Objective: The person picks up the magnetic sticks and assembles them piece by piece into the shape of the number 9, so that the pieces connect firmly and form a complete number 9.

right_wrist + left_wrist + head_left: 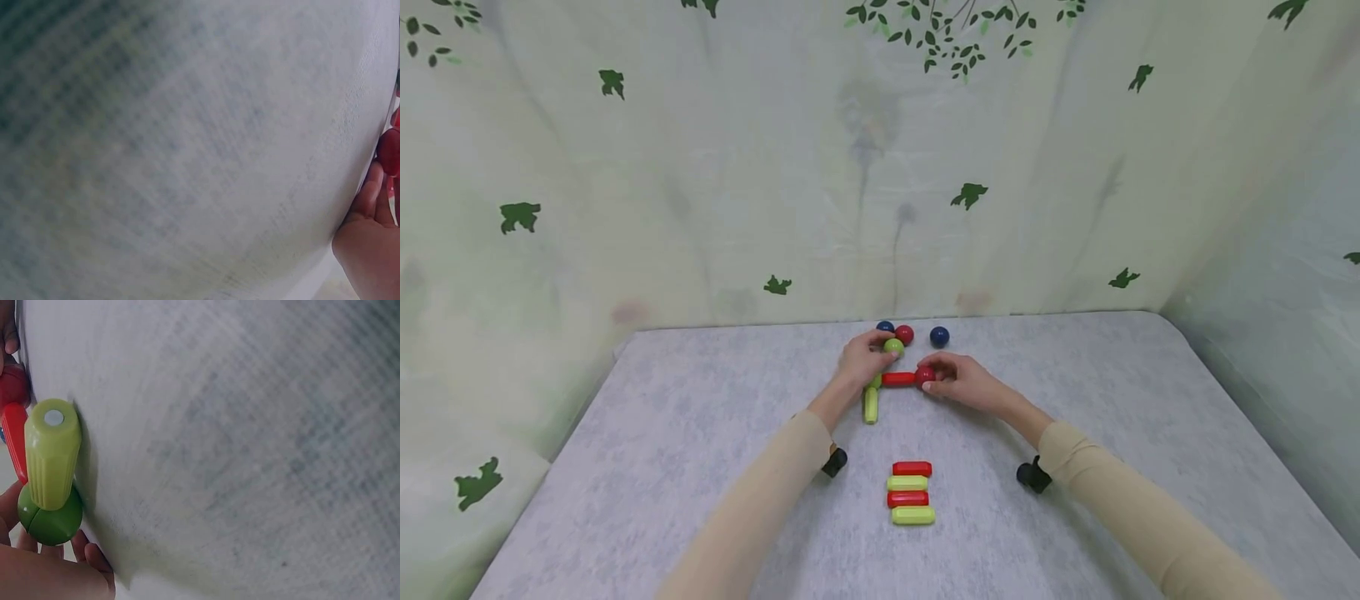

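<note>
My left hand (863,360) holds a lime-green ball (893,347) between fingers and thumb. Close beside that hand, a second green ball (50,515), partly hidden in the head view, joins a yellow-green rod (871,406) and a red rod (898,379). The yellow-green rod points toward me, and a round pale spot shows on its free end in the left wrist view. At the right end of the red rod is a red ball (925,377), pinched by my right hand (964,383). Only part of the right hand and the red ball (390,152) shows in the right wrist view.
Behind the hands lie a blue ball (885,327), a red ball (905,335) and another blue ball (939,337). Nearer me, red rods (912,468) and yellow-green rods (913,516) lie in a stack of rows on the grey tabletop (700,467). A leaf-patterned curtain (715,208) hangs behind.
</note>
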Available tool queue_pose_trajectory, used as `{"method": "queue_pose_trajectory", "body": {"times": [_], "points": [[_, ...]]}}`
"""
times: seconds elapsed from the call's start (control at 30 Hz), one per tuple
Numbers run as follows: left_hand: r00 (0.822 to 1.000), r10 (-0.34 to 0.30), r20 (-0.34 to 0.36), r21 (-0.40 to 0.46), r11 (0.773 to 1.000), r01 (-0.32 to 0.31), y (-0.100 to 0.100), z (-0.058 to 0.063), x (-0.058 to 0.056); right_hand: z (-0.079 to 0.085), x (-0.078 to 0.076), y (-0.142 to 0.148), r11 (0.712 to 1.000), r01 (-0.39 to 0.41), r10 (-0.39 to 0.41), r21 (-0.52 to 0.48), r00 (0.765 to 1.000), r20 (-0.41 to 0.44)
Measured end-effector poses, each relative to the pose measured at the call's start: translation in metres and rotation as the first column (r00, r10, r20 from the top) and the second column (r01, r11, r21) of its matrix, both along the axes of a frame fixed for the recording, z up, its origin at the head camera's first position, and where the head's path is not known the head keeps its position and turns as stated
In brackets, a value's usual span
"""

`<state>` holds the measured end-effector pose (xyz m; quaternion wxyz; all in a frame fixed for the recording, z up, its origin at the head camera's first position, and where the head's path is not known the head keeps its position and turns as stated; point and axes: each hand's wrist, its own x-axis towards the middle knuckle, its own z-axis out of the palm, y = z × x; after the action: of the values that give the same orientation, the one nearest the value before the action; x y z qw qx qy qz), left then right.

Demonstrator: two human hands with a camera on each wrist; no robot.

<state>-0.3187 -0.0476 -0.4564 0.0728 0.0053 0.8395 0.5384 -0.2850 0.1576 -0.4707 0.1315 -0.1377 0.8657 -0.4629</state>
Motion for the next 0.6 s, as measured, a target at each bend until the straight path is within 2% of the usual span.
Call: {"method": "queue_pose_trajectory", "body": {"times": [0.17,0.37,0.6], "points": [[1.000,-0.006,0.011,0.071,0.997,0.005,-0.005,0.001,-0.001,0.000,0.000,0.000,1.000,-0.007,0.007,0.003,1.000,-0.001],[0.997,-0.008,0.074,0.150,0.989,-0.003,-0.014,0.001,-0.004,0.000,0.002,-0.001,1.000,0.010,-0.010,0.017,1.000,0.008],[0.997,-0.018,0.076,0.212,0.977,0.002,-0.034,0.007,-0.001,0.000,0.000,-0.001,1.000,0.006,-0.006,0.012,1.000,-0.006]]}}
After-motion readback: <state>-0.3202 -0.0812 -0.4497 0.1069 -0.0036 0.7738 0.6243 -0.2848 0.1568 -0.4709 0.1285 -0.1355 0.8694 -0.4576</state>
